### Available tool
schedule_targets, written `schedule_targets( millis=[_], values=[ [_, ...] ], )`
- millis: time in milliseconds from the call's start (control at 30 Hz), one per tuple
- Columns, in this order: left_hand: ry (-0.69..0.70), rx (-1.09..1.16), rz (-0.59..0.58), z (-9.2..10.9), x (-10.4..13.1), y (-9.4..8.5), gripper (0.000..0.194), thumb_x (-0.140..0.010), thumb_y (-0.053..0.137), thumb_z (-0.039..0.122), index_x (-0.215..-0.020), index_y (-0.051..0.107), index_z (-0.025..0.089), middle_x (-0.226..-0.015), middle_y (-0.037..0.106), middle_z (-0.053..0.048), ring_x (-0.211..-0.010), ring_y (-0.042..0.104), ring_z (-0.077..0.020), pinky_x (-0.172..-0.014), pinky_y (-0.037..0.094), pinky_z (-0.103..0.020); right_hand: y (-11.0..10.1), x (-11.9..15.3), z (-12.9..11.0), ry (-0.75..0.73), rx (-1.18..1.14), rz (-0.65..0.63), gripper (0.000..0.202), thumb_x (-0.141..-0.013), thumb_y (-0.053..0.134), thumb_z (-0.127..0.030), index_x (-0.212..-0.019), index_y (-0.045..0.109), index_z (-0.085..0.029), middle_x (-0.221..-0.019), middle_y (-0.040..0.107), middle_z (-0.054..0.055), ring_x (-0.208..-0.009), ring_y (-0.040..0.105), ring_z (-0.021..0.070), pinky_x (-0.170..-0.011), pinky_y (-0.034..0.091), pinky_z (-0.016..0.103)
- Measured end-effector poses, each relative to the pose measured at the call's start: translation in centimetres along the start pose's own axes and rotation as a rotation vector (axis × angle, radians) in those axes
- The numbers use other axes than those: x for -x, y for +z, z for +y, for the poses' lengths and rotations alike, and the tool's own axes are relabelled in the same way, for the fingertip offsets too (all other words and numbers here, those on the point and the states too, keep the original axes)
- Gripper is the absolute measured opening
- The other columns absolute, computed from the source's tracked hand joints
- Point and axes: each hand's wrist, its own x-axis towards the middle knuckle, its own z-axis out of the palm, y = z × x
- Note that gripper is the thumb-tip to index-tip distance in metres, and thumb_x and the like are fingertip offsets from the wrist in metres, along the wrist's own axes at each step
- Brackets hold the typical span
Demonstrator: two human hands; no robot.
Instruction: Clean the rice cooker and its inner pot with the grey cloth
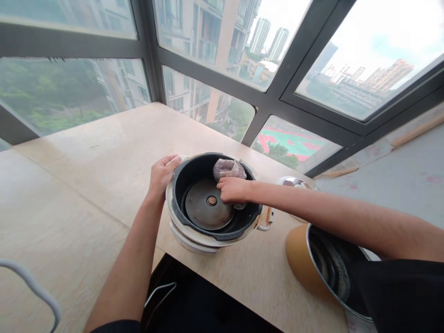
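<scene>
A round cooker [194, 240] with a white outer body and a black inside stands on the stone-topped surface. At its bottom lies a grey metal heating plate [197, 210] with a small round piece in the middle. My left hand [163, 173] is closed on the cooker's left rim, its thumb over the edge. Inside the cooker, my right hand [234, 189] grips a greyish-brown cloth [224, 167] against the right inner wall. Part of the cloth hangs below that hand. The fingertips of the right hand are partly hidden.
On the right, a golden pot [298, 254] with a dark inside lies tilted under my right forearm. Behind that forearm sits a shiny lid-like object [293, 181]. White cables [34, 284] are at the lower left. Windows line the back of the pale ledge [104, 143].
</scene>
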Motion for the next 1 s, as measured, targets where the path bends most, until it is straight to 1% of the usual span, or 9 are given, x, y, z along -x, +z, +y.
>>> schedule_targets(
  millis=[67,167,300,467,667,733,800,900,1000],
  values=[
    [-0.009,0.005,-0.004,0.0,0.0,0.0,0.037,-0.065,0.076,0.041,-0.089,0.075,0.013,-0.080,0.071,-0.006,-0.076,0.064,-0.0179,-0.066,0.049,-0.024,0.7,-0.1,1.0,0.008,0.020,0.064,0.029,-0.090,0.050,-0.004,-0.081,0.074,-0.016,-0.082,0.069,0.013,-0.099,0.055,0.0266,-0.094,0.036,0.039],
    [-0.011,0.013,-0.001,0.0,0.0,0.1,0.040,-0.063,0.075,0.041,-0.090,0.076,0.012,-0.081,0.072,-0.007,-0.073,0.063,-0.0170,-0.063,0.048,-0.024,1.4,-0.1,1.7,-0.019,0.059,0.125,0.038,-0.097,0.040,-0.005,-0.088,0.074,-0.019,-0.091,0.070,0.010,-0.104,0.052,0.0255,-0.101,0.035,0.040],
    [-0.005,0.035,-0.014,-0.1,-0.1,0.1,0.044,-0.062,0.075,0.042,-0.092,0.076,0.010,-0.081,0.073,-0.007,-0.072,0.062,-0.0164,-0.064,0.048,-0.024,1.5,-0.3,2.0,-0.050,0.074,0.174,0.039,-0.104,0.036,-0.010,-0.098,0.073,-0.019,-0.100,0.069,0.010,-0.109,0.050,0.0253,-0.106,0.033,0.042],
    [-0.004,0.044,-0.035,-0.4,-0.3,0.0,0.045,-0.063,0.075,0.045,-0.092,0.075,0.010,-0.080,0.072,-0.007,-0.072,0.062,-0.0168,-0.065,0.047,-0.025,1.3,-1.1,2.1,-0.024,0.151,0.289,0.034,-0.106,0.038,-0.016,-0.101,0.072,-0.015,-0.113,0.064,0.015,-0.106,0.051,0.0261,-0.097,0.038,0.041],
    [-0.005,0.066,-0.052,-0.8,-0.5,-0.1,0.049,-0.060,0.078,0.046,-0.094,0.075,0.010,-0.084,0.072,-0.007,-0.073,0.062,-0.0163,-0.066,0.046,-0.026,1.5,-2.4,1.8,0.059,0.167,0.445,0.041,-0.109,0.028,-0.013,-0.104,0.068,-0.013,-0.111,0.064,0.013,-0.098,0.055,0.0217,-0.089,0.042,0.036],
    [0.004,0.077,-0.049,-0.9,-0.5,-0.1,0.051,-0.059,0.079,0.047,-0.094,0.075,0.010,-0.083,0.073,-0.007,-0.073,0.061,-0.0163,-0.067,0.047,-0.026,1.7,-2.8,1.8,0.089,0.177,0.516,0.040,-0.110,0.027,-0.014,-0.106,0.067,-0.014,-0.112,0.063,0.012,-0.095,0.056,0.0205,-0.085,0.043,0.035],
    [0.014,0.087,-0.041,-0.9,-0.6,-0.1,0.052,-0.058,0.080,0.048,-0.092,0.075,0.010,-0.082,0.073,-0.007,-0.073,0.062,-0.0166,-0.068,0.047,-0.027,1.6,-3.3,1.7,0.118,0.180,0.572,0.036,-0.110,0.028,-0.015,-0.108,0.065,-0.014,-0.109,0.063,0.011,-0.090,0.056,0.0198,-0.081,0.043,0.034],
    [0.007,0.102,-0.052,-1.0,-0.7,-0.1,0.053,-0.057,0.082,0.049,-0.092,0.074,0.010,-0.081,0.072,-0.007,-0.072,0.061,-0.0164,-0.067,0.047,-0.027,1.0,-4.2,1.3,0.174,0.157,0.590,0.032,-0.109,0.031,-0.015,-0.110,0.063,-0.013,-0.102,0.061,0.011,-0.086,0.057,0.0203,-0.076,0.045,0.034],
    [-0.015,0.120,-0.073,-1.2,-0.9,-0.1,0.054,-0.055,0.083,0.048,-0.092,0.074,0.010,-0.080,0.071,-0.006,-0.070,0.060,-0.0155,-0.065,0.046,-0.026,-0.2,-4.9,0.7,0.262,0.088,0.563,0.027,-0.105,0.034,-0.012,-0.111,0.060,-0.011,-0.104,0.060,0.014,-0.088,0.058,0.0227,-0.076,0.048,0.035]
  ],
)
